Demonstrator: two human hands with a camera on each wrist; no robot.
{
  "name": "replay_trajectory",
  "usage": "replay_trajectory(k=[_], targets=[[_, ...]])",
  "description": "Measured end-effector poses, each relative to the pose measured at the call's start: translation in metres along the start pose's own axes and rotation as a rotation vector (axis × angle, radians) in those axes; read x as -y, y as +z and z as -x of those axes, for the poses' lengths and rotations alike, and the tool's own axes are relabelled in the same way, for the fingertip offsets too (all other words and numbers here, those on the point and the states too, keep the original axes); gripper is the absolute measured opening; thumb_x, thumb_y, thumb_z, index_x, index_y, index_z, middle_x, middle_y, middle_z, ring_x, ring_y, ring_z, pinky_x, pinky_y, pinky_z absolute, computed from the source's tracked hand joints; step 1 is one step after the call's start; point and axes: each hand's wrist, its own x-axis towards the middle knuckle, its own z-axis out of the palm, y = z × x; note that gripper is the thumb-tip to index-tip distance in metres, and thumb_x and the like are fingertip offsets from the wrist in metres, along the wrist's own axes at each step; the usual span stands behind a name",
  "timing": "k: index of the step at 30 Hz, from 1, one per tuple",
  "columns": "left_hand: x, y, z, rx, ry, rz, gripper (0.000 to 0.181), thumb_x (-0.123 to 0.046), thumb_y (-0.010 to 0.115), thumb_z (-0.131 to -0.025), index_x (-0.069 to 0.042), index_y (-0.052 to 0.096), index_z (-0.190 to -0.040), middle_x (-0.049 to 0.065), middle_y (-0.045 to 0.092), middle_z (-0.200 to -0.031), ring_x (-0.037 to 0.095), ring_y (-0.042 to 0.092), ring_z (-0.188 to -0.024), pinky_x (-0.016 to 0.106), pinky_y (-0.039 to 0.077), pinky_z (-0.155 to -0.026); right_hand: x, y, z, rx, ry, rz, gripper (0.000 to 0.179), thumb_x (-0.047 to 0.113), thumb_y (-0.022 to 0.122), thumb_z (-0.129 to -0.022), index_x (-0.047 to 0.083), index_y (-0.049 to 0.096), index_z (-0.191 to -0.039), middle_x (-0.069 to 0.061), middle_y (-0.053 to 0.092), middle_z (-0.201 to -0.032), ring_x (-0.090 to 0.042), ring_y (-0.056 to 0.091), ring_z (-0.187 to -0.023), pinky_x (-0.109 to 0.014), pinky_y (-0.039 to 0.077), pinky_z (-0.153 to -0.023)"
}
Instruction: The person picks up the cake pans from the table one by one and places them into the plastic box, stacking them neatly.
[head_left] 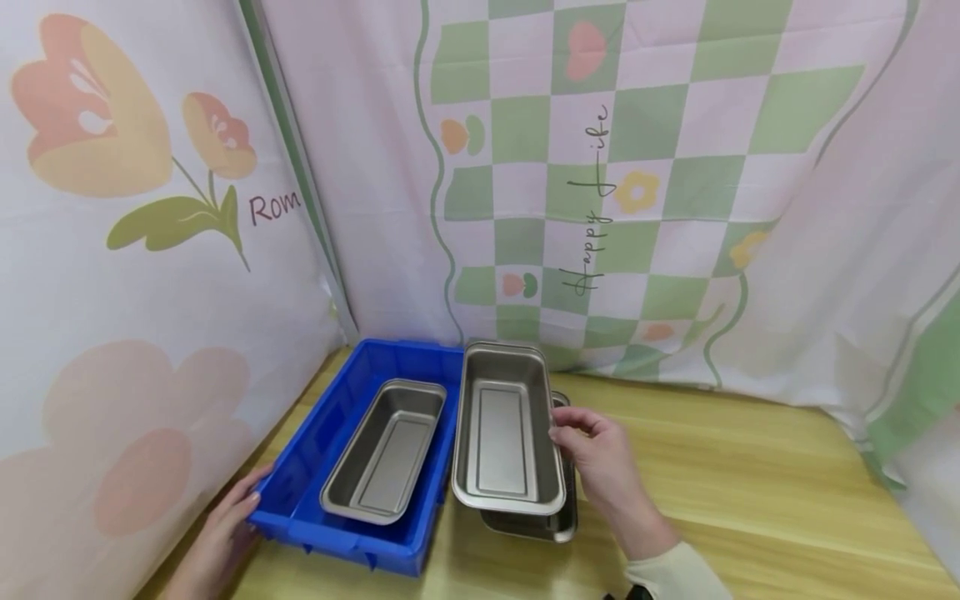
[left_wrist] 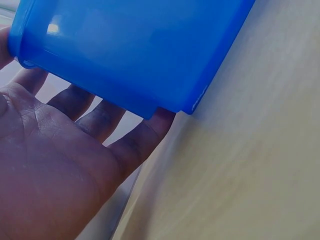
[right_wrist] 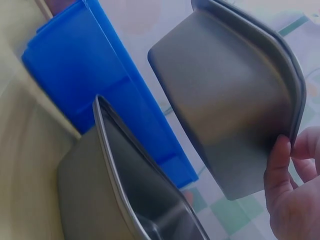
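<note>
A metal loaf pan hangs tilted above a second loaf pan, which stands on the table and is mostly hidden in the head view. My right hand pinches the raised pan's right rim between thumb and fingers. In the right wrist view the raised pan is apart from the lower pan. Another loaf pan lies inside the blue plastic bin. At the bin's front left corner, my left hand grips its edge, fingers against the wall.
The bin and pans stand on a wood-grain table. A printed curtain hangs behind the table, and a flowered cloth hangs close along the left side. The raised pan is beside the bin's right wall.
</note>
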Motion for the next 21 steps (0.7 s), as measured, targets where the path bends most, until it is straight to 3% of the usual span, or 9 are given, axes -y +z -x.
replay_trajectory(k=[11, 21], targets=[[0.000, 0.001, -0.001, -0.011, -0.004, -0.018, 0.046, -0.017, 0.031, -0.108, -0.002, 0.029, -0.152, -0.024, 0.053, -0.132, 0.001, 0.054, -0.116, 0.021, 0.045, -0.089, -0.001, 0.024, 0.000, 0.006, -0.002, -0.048, 0.024, -0.015, 0.063, -0.079, -0.015, 0.063, -0.103, -0.008, 0.061, -0.084, -0.013, 0.058, -0.070, -0.024, 0.051, -0.060], [0.000, 0.001, 0.000, -0.005, 0.008, -0.011, 0.045, -0.015, 0.031, -0.108, -0.003, 0.031, -0.152, -0.023, 0.053, -0.132, 0.001, 0.054, -0.116, 0.021, 0.045, -0.089, -0.007, 0.047, 0.002, 0.028, -0.014, -0.101, 0.024, -0.014, 0.063, -0.078, -0.018, 0.061, -0.102, -0.008, 0.062, -0.082, -0.013, 0.058, -0.064, -0.025, 0.050, -0.059]])
